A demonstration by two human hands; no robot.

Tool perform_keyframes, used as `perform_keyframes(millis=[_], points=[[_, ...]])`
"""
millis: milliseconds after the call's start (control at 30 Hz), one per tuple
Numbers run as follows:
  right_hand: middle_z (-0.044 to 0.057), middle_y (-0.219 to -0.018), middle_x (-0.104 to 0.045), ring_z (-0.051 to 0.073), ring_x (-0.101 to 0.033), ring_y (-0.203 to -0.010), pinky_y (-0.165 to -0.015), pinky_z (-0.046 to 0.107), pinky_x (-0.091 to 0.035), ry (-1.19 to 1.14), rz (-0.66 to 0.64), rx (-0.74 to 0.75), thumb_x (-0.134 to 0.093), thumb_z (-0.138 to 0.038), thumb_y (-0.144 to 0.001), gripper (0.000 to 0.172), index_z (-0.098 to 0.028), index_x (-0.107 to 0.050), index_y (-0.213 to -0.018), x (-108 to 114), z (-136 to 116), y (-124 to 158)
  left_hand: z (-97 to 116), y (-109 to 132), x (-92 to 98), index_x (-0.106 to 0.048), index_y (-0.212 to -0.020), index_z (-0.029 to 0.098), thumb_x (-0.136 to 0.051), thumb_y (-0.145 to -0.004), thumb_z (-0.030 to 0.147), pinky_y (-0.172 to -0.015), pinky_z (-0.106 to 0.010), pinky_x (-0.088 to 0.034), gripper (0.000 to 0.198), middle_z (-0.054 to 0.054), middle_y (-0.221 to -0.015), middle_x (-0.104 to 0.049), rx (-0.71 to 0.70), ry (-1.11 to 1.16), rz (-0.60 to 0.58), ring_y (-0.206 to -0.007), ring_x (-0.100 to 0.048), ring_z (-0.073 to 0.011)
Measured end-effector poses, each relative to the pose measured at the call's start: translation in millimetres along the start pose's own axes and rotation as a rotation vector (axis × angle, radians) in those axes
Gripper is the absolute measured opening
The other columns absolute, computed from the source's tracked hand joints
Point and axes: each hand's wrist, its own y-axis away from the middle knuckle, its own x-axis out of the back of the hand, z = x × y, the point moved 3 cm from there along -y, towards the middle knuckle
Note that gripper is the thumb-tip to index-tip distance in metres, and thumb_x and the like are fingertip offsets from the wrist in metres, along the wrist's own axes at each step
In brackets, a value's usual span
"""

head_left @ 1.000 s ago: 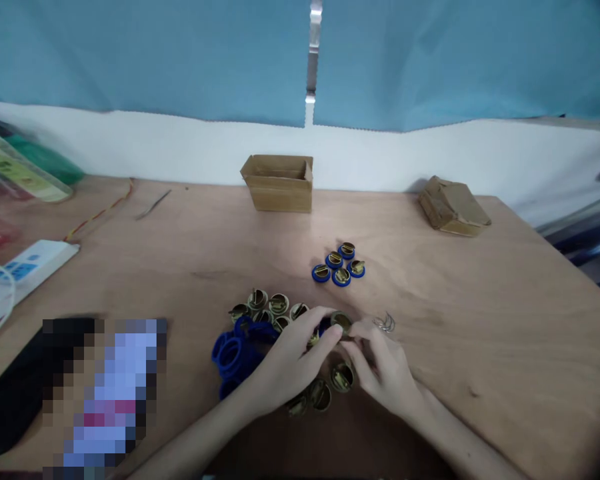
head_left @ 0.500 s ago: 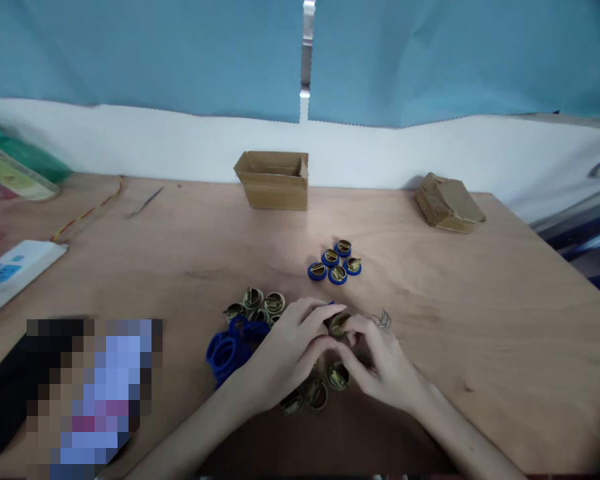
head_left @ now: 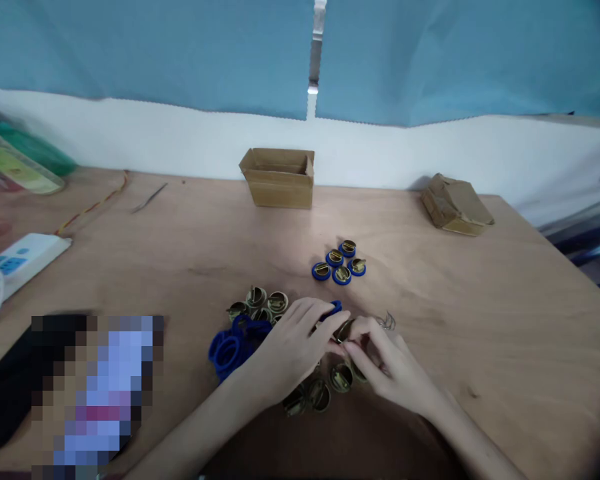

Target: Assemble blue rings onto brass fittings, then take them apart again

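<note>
Between both hands is a brass-coloured round pin piece, pinched by the fingertips of my left hand and my right hand. A blue ring shows just behind my left fingers. Several loose round pin pieces lie under and in front of the hands, and more lie beyond my left hand. A heap of blue rings is left of my left hand. Farther back, several pin pieces set in blue rings lie in a group. Thin metal rings are beside my right hand.
An open cardboard box stands at the back, with a crumpled cardboard box at the back right. On the left are a white power strip, tweezers, a twisted wire and a pixelated object.
The view has shifted slightly. The pin piece between my fingers has tilted and is more hidden, and the blue ring behind my left fingers shows more.
</note>
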Motion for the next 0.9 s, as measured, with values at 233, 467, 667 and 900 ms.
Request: perform_keyframes(millis=[233, 467, 667, 900], points=[[0.004, -0.080, -0.066, 0.018, -0.061, -0.068, -0.061, 0.031, -0.048, 0.211, 0.106, 0.252, -0.044, -0.015, -0.103, 0.016, -0.023, -0.057, -0.098, -2.2, -5.0, -2.3, 1.5, 1.5, -2.3, -0.050, -0.135, 0.010, -0.058, -0.100, 0.024, -0.098, -0.044, -0.055, 0.039, -0.016, -0.118, -0.064, -0.037, -0.070, 0.018, -0.109, -0.065, -0.0288], [-0.001, -0.068, -0.056, 0.014, -0.050, -0.057, -0.052, 0.027, -0.041, 0.217, 0.151, 0.264, -0.050, -0.017, -0.100, 0.019, -0.024, -0.049, -0.082, -4.6, -6.2, -1.2, 4.1, 2.2, -4.4, -0.050, -0.138, 0.010, -0.050, -0.103, 0.019, -0.098, -0.048, -0.055, 0.036, -0.015, -0.120, -0.065, -0.075, -0.087, -0.034, -0.110, -0.064, -0.0292], [-0.001, -0.067, -0.053, 0.013, -0.048, -0.055, -0.051, 0.026, -0.040, 0.262, 0.139, 0.259, -0.048, -0.016, -0.101, 0.023, -0.023, -0.049, -0.079, -7.1, -2.2, -1.4, 5.2, 0.8, -1.1, -0.053, -0.135, 0.012, -0.043, -0.105, 0.017, -0.101, -0.045, -0.055, 0.032, -0.014, -0.120, -0.067, -0.111, -0.043, -0.001, -0.112, -0.064, -0.0266], [-0.001, -0.065, -0.053, 0.012, -0.048, -0.055, -0.052, 0.025, -0.040, 0.249, 0.220, 0.308, -0.040, -0.016, -0.104, 0.029, -0.022, -0.049, -0.078, 0.4, -9.5, 1.3, 0.0, 5.1, -5.3, -0.054, -0.137, 0.012, -0.046, -0.102, 0.011, -0.108, -0.042, -0.053, 0.035, -0.013, -0.131, -0.065, -0.089, 0.018, -0.062, -0.123, -0.061, -0.0257]])
